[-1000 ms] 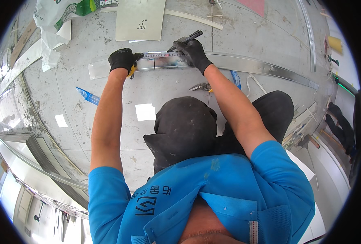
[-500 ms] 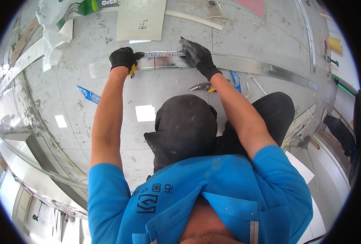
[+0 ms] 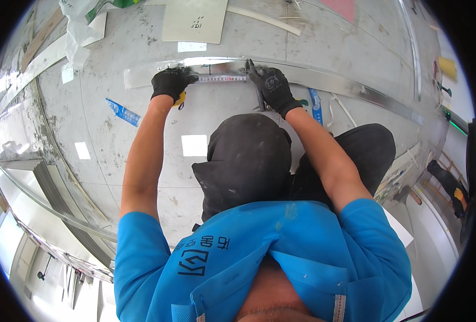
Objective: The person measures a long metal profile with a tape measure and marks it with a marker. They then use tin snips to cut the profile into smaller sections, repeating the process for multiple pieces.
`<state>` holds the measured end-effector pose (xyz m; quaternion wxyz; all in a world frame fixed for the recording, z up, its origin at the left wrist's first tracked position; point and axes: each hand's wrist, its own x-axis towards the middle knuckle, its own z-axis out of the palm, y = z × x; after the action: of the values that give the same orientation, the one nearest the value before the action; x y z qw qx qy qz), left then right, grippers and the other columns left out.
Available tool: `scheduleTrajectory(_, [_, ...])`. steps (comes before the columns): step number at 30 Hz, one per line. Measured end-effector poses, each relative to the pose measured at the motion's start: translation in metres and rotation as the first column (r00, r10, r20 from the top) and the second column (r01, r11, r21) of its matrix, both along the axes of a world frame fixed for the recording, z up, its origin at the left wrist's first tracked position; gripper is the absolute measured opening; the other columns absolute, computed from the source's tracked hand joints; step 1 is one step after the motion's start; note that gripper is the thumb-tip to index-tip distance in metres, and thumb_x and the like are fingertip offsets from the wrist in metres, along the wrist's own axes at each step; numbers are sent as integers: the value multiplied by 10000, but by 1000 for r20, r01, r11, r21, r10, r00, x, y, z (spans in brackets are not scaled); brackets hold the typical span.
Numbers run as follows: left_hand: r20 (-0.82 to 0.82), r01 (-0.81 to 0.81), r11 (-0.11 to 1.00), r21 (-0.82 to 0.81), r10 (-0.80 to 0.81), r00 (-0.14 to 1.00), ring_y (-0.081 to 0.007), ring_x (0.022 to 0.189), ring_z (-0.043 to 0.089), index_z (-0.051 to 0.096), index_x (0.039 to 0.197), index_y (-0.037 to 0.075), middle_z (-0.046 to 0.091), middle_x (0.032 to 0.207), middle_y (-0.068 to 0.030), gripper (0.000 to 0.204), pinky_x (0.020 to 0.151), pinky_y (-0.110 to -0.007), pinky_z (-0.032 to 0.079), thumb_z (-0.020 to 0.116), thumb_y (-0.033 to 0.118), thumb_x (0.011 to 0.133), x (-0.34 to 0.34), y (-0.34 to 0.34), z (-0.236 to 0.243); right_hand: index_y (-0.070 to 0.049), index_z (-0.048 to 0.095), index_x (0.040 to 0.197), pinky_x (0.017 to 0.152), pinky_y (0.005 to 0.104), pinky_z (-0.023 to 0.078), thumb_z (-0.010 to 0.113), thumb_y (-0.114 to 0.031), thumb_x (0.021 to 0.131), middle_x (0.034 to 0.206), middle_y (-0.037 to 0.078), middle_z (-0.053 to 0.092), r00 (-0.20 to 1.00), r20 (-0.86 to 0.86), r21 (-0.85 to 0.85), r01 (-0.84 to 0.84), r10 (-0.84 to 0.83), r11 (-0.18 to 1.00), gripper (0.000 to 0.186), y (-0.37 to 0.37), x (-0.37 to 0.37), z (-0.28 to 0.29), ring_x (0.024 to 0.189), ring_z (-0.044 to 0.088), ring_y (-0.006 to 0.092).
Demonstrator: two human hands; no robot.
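Note:
My left hand (image 3: 170,83), in a black glove, is closed around a yellow tape measure (image 3: 180,100) at the near edge of a long shiny metal strip (image 3: 329,79). From it the tape's pale blade (image 3: 222,78) runs rightward along that edge. My gloved right hand (image 3: 273,90) closes on the blade's right end, one finger pointing away across the strip. Just below this hand, tin snips (image 3: 262,102) lie on the floor, partly hidden by it. Blue printed strips lie nearby, one (image 3: 123,111) to the left and another (image 3: 316,106) to the right.
A pale board (image 3: 195,21) lies beyond the strip, and a white and green plastic bag (image 3: 79,32) is at the far left. Stacked grey panels (image 3: 60,198) stand at the left. A yellow roll (image 3: 447,68) is at the right. My knee (image 3: 248,155) is close below the strip.
The tape blade has shifted from on the metal strip to its near edge, both hands moving with it. The right hand has turned and now covers part of the snips.

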<state>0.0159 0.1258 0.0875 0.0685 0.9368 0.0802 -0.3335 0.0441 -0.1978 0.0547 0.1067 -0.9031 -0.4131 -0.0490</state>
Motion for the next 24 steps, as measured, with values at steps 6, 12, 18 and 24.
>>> scheduleTrajectory(6, [-37, -48, 997, -59, 45, 998, -237, 1073, 664, 685, 1174, 290, 702, 1161, -32, 510, 859, -393, 519, 519, 664, 870, -8, 0, -24, -187, 630, 1117, 886, 407, 454, 535, -215, 919, 1057, 80, 624, 1000, -18, -43, -9, 8, 999, 221, 3, -5, -3, 1019, 589, 247])
scheduleTrajectory(12, [1, -48, 998, -42, 48, 999, -282, 1014, 678, 707, 1131, 214, 723, 1071, -92, 568, 855, -405, 510, 495, 670, 867, -6, -3, -11, -161, 663, 1092, 910, 397, 460, 548, -194, 900, 1051, 97, 625, 996, -89, -80, 0, -8, 997, 226, 4, -6, 2, 1037, 590, 269])
scheduleTrajectory(18, [-39, -10, 999, -33, 9, 999, -243, 1097, 656, 676, 1191, 286, 696, 1178, -26, 491, 879, -401, 513, 501, 638, 897, -6, -1, -18, -160, 671, 1085, 868, 396, 475, 547, -166, 882, 1009, 100, 625, 989, -147, -160, -7, -17, 987, 238, 9, -2, 10, 1005, 597, 270])
scheduleTrajectory(24, [-2, -37, 996, -78, 37, 999, -277, 1051, 668, 696, 1170, 232, 710, 1128, -71, 530, 876, -399, 510, 498, 638, 894, -5, 2, -17, -140, 667, 1087, 853, 394, 481, 561, -148, 870, 973, 104, 624, 995, -104, -102, -10, -1, 995, 242, 9, -2, 6, 974, 604, 270])
